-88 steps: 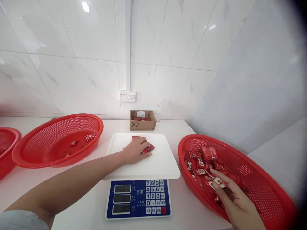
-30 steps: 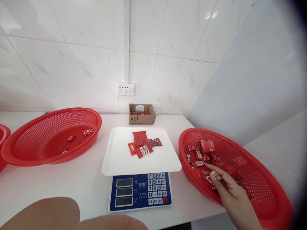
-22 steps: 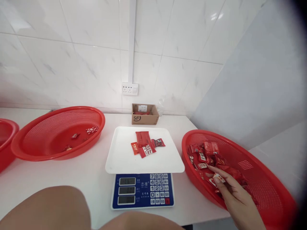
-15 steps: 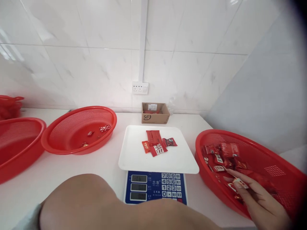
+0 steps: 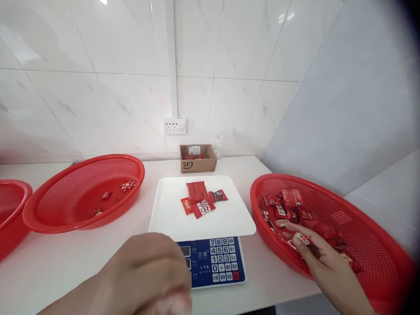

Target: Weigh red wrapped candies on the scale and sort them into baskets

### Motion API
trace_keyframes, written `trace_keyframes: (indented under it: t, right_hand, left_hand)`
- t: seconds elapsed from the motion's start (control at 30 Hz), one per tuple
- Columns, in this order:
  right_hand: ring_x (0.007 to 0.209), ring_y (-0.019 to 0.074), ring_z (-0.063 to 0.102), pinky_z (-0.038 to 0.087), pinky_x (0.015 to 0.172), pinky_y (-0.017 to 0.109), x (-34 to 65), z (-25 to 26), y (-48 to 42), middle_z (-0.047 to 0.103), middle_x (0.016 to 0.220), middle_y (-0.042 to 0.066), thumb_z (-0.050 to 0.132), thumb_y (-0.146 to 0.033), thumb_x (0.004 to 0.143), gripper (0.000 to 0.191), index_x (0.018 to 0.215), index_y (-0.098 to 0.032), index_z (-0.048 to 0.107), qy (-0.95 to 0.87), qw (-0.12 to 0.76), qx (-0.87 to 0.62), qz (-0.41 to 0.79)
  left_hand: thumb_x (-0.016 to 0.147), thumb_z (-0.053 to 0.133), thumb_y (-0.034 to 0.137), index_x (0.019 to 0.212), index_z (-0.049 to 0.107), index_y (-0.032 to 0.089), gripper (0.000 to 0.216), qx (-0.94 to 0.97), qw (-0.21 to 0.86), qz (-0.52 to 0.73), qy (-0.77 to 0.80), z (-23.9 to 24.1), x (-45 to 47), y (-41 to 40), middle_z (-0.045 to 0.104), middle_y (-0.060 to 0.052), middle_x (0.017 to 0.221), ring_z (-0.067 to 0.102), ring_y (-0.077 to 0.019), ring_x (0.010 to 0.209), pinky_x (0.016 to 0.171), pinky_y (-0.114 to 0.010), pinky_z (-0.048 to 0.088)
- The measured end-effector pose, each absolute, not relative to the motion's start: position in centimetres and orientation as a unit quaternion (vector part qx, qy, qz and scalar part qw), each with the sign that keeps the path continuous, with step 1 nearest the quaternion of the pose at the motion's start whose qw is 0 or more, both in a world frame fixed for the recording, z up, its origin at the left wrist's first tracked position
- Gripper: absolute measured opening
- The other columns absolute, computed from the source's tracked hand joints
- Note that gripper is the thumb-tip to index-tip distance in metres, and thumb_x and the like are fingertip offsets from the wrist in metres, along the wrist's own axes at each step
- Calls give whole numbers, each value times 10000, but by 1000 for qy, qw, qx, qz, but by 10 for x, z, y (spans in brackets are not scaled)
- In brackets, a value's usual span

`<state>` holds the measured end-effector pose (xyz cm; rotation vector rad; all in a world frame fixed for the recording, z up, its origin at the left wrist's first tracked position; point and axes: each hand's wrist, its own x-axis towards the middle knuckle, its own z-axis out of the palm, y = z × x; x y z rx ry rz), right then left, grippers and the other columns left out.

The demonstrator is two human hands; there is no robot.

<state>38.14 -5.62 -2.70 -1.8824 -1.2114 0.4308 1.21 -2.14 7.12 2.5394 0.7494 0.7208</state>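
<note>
My right hand rests inside the red basket on the right, its fingers pinched on a small red and white candy packet among a heap of red packets. My left hand is raised close to the camera, blurred, fingers curled into a loose fist, covering the scale's displays. Several red packets lie on the white weighing tray of the blue digital scale.
A second red basket at the left holds a few packets. A third red basket shows at the far left edge. A small cardboard box stands by the tiled wall under a socket.
My left hand left the packets on the tray, drew back out of view, and now rises near the camera. My right hand stays in the right basket holding a packet.
</note>
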Motion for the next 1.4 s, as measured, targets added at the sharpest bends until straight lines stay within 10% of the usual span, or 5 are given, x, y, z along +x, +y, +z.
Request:
trace_keyframes:
  t: [0.17, 0.33, 0.7, 0.93, 1.4]
  right_hand:
    - [1081, 266, 569, 402, 980, 451, 375, -27, -48, 630, 1151, 63, 489, -541, 758, 447, 1079, -253, 604, -495, 415, -745, 166]
    - [1081, 267, 567, 421, 962, 431, 373, -26, -44, 646, 1122, 61, 512, -525, 750, 417, 1039, -249, 632, -509, 414, -739, 153]
    - [1031, 243, 604, 462, 929, 368, 374, -17, -49, 651, 1118, 67, 566, -525, 724, 441, 1061, -247, 627, -464, 458, -718, 243]
    - [1073, 258, 579, 428, 969, 394, 375, -19, -50, 641, 1140, 73, 566, -539, 716, 470, 1071, -237, 625, -465, 463, -718, 232]
    - [1028, 252, 609, 463, 935, 384, 379, -28, -50, 640, 1139, 84, 554, -524, 739, 452, 1094, -248, 603, -476, 469, -703, 243]
  left_hand:
    - [906, 377, 350, 1147, 554, 258, 313, 918, 154, 171, 323, 51, 49, 26, 614, -56, 1134, 527, -216, 1093, 875, -382, 486]
    - [862, 380, 531, 1378, 315, 271, 581, 937, 155, 77, 302, 14, 68, 62, 256, -70, 1486, 135, -273, 1375, 1067, -484, 263]
    - [850, 274, 607, 1378, 327, 233, 649, 948, 134, 30, 287, 13, 98, 62, 275, -101, 1476, 268, -316, 1324, 1037, -485, 275]
    - [772, 300, 709, 1368, 334, 268, 743, 968, 83, 44, 234, 5, 121, 114, 269, -98, 1478, 101, -361, 1366, 1051, -615, 29]
    - [789, 398, 642, 1190, 475, 246, 569, 949, 143, 113, 259, -3, 108, 113, 508, -84, 1274, 307, -313, 1300, 1071, -554, 141]
